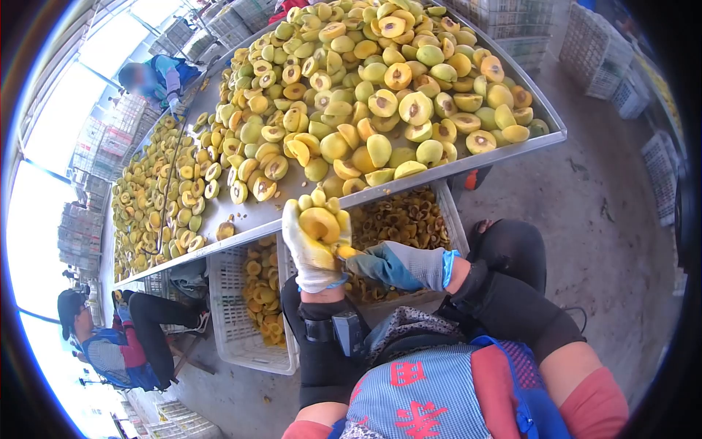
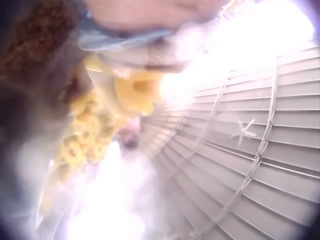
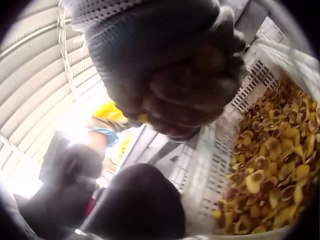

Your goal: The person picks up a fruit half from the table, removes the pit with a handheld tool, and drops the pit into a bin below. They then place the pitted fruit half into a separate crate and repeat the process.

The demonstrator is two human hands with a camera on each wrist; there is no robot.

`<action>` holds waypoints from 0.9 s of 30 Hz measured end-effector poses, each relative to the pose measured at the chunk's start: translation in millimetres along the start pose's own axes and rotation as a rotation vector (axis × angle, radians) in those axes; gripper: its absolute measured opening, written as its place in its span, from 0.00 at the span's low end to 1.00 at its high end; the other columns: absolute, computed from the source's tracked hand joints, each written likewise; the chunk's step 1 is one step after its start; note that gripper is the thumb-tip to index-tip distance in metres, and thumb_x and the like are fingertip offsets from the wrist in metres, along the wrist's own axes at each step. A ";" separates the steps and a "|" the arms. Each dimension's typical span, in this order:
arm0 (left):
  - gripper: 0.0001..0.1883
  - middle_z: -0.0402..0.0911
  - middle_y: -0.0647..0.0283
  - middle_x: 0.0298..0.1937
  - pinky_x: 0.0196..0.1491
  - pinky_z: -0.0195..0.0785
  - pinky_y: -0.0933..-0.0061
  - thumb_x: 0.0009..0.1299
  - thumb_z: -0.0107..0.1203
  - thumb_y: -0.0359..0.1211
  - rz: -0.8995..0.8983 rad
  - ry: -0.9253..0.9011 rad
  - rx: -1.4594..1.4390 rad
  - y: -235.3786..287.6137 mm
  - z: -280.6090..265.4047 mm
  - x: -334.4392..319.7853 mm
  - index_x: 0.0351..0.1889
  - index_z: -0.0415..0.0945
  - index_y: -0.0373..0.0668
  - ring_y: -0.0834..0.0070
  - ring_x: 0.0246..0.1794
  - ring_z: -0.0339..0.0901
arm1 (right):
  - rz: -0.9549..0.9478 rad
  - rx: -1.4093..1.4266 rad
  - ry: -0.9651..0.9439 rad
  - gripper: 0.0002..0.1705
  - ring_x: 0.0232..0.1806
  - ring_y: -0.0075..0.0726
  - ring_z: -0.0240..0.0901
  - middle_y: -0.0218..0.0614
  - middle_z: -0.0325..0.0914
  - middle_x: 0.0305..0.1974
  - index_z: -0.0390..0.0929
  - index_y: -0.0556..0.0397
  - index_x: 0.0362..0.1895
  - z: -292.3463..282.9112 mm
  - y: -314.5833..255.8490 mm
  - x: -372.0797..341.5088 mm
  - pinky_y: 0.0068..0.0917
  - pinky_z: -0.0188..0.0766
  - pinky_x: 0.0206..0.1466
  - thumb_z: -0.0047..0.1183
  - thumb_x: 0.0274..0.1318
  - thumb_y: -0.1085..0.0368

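In the head view my left hand (image 1: 314,245), in a white glove stained yellow, is raised at the table's near edge. It holds a yellow peach half (image 1: 319,224) against the palm, fingers curled around it. My right hand (image 1: 391,265), in a grey-blue glove, is at the base of the left hand. Its fingers are curled in a fist, and a small yellow thing (image 1: 345,252) sticks out toward the left palm. In the right wrist view the fist (image 3: 185,85) is dark, with most of what it grips hidden. The left wrist view is blurred and glaring.
A metal table (image 1: 512,151) bears a large heap of halved peaches (image 1: 351,95). Beneath are a white crate (image 1: 238,347) of yellow halves and another crate (image 1: 452,219) of brown-yellow pieces. One person (image 1: 117,344) sits at left; another (image 1: 157,77) is at the far side. Stacked crates (image 1: 596,47) stand behind.
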State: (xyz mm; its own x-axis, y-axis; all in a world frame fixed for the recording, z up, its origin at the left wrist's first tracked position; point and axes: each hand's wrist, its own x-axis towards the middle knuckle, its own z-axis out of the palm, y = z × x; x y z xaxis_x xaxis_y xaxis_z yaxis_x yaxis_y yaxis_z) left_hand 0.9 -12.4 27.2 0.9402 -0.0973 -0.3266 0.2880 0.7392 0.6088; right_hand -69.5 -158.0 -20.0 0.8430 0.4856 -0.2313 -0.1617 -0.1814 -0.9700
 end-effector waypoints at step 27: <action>0.33 0.82 0.51 0.51 0.52 0.75 0.62 0.56 0.70 0.41 0.447 0.109 1.851 40.0 2.0 130.6 0.57 0.70 0.36 0.58 0.50 0.81 | -0.134 -0.427 0.682 0.21 0.35 0.67 0.77 0.55 0.81 0.31 0.76 0.53 0.42 -10.9 -16.5 0.3 0.53 0.73 0.37 0.53 0.66 0.46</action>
State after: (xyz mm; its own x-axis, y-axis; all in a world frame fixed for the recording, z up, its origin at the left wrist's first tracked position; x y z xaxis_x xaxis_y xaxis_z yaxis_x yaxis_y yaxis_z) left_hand 135.6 3.1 10.4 0.9976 -0.0374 0.0581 -0.0624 -0.8491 0.5246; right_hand -61.0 -164.3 -3.3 0.9906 -0.0760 0.1141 0.0559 -0.5358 -0.8425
